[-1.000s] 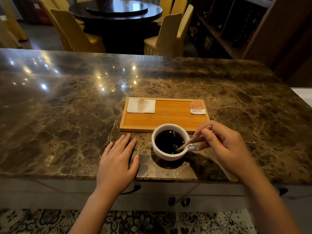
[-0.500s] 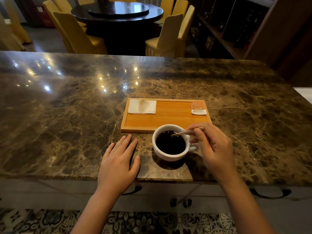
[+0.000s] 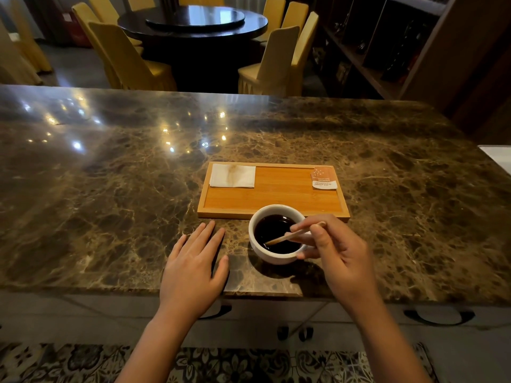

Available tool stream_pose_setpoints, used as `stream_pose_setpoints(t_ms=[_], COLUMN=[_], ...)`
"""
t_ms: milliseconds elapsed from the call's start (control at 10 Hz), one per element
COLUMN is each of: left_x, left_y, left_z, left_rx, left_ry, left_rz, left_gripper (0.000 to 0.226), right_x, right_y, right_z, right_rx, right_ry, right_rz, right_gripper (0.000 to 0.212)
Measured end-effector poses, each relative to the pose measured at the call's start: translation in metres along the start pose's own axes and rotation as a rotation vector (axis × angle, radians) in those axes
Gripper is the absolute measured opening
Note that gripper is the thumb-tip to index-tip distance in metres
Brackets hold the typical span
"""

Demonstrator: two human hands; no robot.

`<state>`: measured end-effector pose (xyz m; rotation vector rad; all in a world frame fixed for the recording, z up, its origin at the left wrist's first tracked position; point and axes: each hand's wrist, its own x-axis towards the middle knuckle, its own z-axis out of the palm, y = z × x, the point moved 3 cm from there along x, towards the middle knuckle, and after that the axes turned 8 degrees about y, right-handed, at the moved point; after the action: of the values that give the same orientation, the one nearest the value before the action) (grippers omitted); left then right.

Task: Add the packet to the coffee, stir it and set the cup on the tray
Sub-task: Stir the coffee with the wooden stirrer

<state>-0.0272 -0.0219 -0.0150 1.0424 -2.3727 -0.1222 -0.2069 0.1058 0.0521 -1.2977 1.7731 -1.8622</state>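
A white cup (image 3: 272,257) of dark coffee stands on the marble counter just in front of the wooden tray (image 3: 273,194). My right hand (image 3: 340,258) pinches a thin wooden stir stick (image 3: 287,236), whose tip dips into the coffee at the cup's near left. My left hand (image 3: 193,266) lies flat on the counter to the left of the cup, fingers apart, holding nothing. An orange packet (image 3: 323,177) lies at the tray's far right corner. The cup's handle is hidden behind my right fingers.
A stained white napkin (image 3: 232,176) lies at the tray's far left corner. The marble counter (image 3: 110,189) stretches wide on both sides. Beyond it stand a dark round table (image 3: 193,23), yellow chairs (image 3: 130,62), and shelves (image 3: 387,45) at right.
The stir stick's tip has swung around inside the cup, from the near right to the far side to the near left. My right hand shifted with it. My left hand stayed flat.
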Motion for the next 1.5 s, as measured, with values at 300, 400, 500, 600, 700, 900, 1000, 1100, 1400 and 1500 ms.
stream_pose_setpoints(t_ms=[300,400,500,600,700,900,1000,1100,1400,1500], left_x=[0.0,0.0,0.0,0.0,0.0,0.0,0.0,0.0,0.0,0.0], left_y=[0.0,0.0,-0.001,-0.001,-0.001,-0.001,-0.001,-0.001,0.0,0.0], left_z=[0.0,0.0,0.001,0.001,0.001,0.001,0.001,0.001,0.0,0.0], left_rx=[-0.004,-0.007,-0.003,-0.002,-0.003,-0.003,-0.005,-0.007,-0.01,-0.009], left_ry=[0.004,0.005,0.004,0.003,0.002,0.006,0.006,0.008,0.015,0.013], left_rz=[0.001,0.0,0.001,0.001,0.002,0.001,0.004,0.001,-0.002,-0.004], left_gripper=[0.051,0.051,0.051,0.051,0.051,0.051,0.051,0.051,0.051,0.051], right_x=[0.006,0.007,0.004,0.003,0.001,0.0,0.001,0.002,-0.001,-0.003], right_y=[0.005,0.002,-0.007,-0.012,-0.014,-0.002,0.009,0.011,-0.001,-0.002], right_z=[-0.001,-0.009,-0.014,-0.014,-0.013,0.0,0.001,-0.004,-0.023,-0.017], right_rx=[-0.323,-0.372,-0.433,-0.46,-0.37,0.031,0.034,-0.075,-0.293,-0.181], right_ry=[0.124,0.122,0.089,0.068,0.058,0.044,0.096,0.141,0.192,0.146], right_rz=[-0.171,-0.197,-0.25,-0.255,-0.193,0.017,0.031,-0.008,-0.097,-0.034], right_gripper=[0.03,0.031,0.029,0.029,0.029,0.027,0.028,0.031,0.031,0.031])
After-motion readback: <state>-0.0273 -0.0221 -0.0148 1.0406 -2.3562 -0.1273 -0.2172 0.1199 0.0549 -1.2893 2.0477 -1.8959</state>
